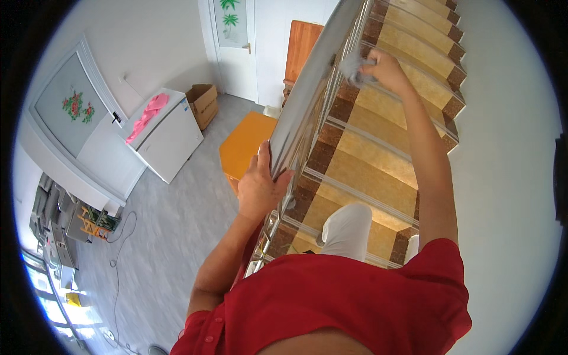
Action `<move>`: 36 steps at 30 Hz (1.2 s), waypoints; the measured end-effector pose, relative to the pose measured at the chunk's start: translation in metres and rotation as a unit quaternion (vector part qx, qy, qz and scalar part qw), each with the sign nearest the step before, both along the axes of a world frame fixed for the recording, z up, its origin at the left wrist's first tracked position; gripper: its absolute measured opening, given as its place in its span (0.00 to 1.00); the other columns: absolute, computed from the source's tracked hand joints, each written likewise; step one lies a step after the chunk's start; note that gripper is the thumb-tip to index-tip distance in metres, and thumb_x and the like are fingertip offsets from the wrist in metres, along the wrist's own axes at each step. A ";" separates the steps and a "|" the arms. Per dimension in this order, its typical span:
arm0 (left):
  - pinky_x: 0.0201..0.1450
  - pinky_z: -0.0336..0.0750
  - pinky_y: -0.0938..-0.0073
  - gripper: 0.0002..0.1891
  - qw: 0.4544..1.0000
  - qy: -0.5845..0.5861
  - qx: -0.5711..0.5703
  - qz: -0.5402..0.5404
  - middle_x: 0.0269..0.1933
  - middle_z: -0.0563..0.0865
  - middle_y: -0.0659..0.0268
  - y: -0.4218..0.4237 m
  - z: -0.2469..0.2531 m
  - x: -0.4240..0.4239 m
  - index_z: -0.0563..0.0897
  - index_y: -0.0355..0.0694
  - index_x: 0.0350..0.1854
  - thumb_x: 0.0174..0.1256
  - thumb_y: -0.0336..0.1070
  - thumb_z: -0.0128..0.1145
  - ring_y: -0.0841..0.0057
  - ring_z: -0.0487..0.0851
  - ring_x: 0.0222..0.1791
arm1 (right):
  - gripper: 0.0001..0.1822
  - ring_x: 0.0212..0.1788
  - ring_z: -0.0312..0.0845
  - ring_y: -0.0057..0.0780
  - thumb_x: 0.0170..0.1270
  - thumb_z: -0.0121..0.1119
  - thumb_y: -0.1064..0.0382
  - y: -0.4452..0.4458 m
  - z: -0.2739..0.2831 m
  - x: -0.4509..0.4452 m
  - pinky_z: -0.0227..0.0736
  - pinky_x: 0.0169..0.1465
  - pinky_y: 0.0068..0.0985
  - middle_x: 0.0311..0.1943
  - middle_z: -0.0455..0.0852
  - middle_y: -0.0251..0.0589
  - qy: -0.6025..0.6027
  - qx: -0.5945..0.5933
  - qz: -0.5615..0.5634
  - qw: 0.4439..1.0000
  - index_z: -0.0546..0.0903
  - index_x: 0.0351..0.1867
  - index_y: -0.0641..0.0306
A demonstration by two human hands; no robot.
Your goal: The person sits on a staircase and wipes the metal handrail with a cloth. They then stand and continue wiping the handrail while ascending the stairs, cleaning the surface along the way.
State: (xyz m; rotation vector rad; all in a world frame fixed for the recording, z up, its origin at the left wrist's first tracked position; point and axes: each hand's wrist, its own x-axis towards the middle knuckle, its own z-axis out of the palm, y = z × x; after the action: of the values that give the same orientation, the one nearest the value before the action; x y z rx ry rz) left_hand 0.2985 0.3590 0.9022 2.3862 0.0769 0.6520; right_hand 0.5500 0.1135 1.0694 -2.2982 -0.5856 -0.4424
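A polished metal handrail (pixel 306 88) climbs beside the stairs, with metal balusters (pixel 330 97) under it. My left hand (pixel 264 184) grips the rail's lower part, fingers along its outer side and thumb over the near side. Higher up, my right hand (pixel 386 71) holds a crumpled pale grey cloth (pixel 354 67), blurred, close to the stair side of the railing. Whether the cloth touches the metal I cannot tell. Below lie tan stair treads (pixel 361 173) with dark brown borders, and my leg in white trousers (pixel 348 230) is on them.
A plain wall (pixel 501 177) bounds the stairs on the right. Beyond the railing are an orange-topped table (pixel 246 142), a white chest freezer (pixel 171 133) with a pink cloth (pixel 151 113), and a cardboard box (pixel 204 106). A cable (pixel 117 266) trails over the grey floor (pixel 177 230).
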 end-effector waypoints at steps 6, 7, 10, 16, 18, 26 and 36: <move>0.44 0.77 0.57 0.40 1.000 -0.001 -0.012 -0.011 0.49 0.80 0.46 -0.001 0.000 0.000 0.62 0.35 0.69 0.57 0.46 0.64 0.49 0.82 0.44 | 0.26 0.35 0.80 0.32 0.51 0.71 0.46 -0.011 0.015 0.015 0.72 0.41 0.32 0.33 0.86 0.43 -0.017 -0.015 -0.003 1.000 0.83 0.39 0.67; 0.45 0.77 0.57 0.40 0.999 0.016 -0.028 -0.013 0.51 0.80 0.46 -0.002 0.004 0.001 0.62 0.36 0.69 0.57 0.46 0.64 0.48 0.82 0.45 | 0.26 0.35 0.80 0.32 0.51 0.71 0.46 -0.012 0.022 0.025 0.72 0.41 0.31 0.33 0.86 0.42 -0.017 0.026 0.011 0.999 0.83 0.40 0.67; 0.46 0.77 0.58 0.40 1.000 -0.015 -0.004 -0.008 0.51 0.80 0.46 0.004 0.002 0.000 0.61 0.35 0.69 0.57 0.46 0.64 0.48 0.82 0.46 | 0.25 0.35 0.80 0.31 0.54 0.69 0.45 0.019 0.055 0.009 0.73 0.41 0.31 0.34 0.85 0.41 0.049 0.080 0.131 0.987 0.82 0.41 0.67; 0.47 0.77 0.58 0.40 1.000 0.010 -0.012 -0.004 0.52 0.80 0.46 0.001 0.004 -0.001 0.62 0.35 0.69 0.56 0.47 0.65 0.49 0.82 0.46 | 0.30 0.53 0.78 0.54 0.62 0.62 0.47 0.067 0.103 0.027 0.74 0.52 0.44 0.49 0.80 0.63 0.057 0.248 0.250 0.934 0.71 0.52 0.72; 0.47 0.77 0.58 0.40 1.000 0.022 -0.012 -0.002 0.52 0.80 0.46 0.000 0.008 -0.003 0.62 0.35 0.69 0.56 0.47 0.65 0.49 0.83 0.46 | 0.26 0.40 0.79 0.42 0.59 0.64 0.43 0.068 0.082 0.036 0.73 0.44 0.37 0.37 0.83 0.47 -0.088 0.079 0.067 0.991 0.79 0.44 0.65; 0.46 0.77 0.57 0.40 1.000 0.016 -0.020 0.007 0.52 0.80 0.46 0.001 0.004 -0.002 0.63 0.36 0.69 0.56 0.47 0.65 0.49 0.83 0.45 | 0.27 0.53 0.79 0.43 0.57 0.64 0.42 0.081 0.022 0.029 0.70 0.53 0.46 0.46 0.84 0.49 -0.261 -0.081 -0.269 0.923 0.78 0.49 0.60; 0.45 0.77 0.57 0.39 1.000 -0.011 -0.005 -0.006 0.49 0.80 0.46 -0.002 0.004 -0.001 0.62 0.35 0.69 0.58 0.46 0.64 0.48 0.82 0.45 | 0.39 0.55 0.78 0.49 0.57 0.67 0.49 0.092 0.017 0.051 0.75 0.54 0.36 0.51 0.78 0.63 0.050 0.139 -0.092 0.985 0.65 0.60 0.75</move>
State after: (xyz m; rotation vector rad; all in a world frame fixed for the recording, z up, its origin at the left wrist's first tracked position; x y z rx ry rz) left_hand 0.2975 0.3569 0.9062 2.3684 0.0566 0.6715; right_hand 0.6006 0.2055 1.0866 -2.0986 -0.2446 -0.4626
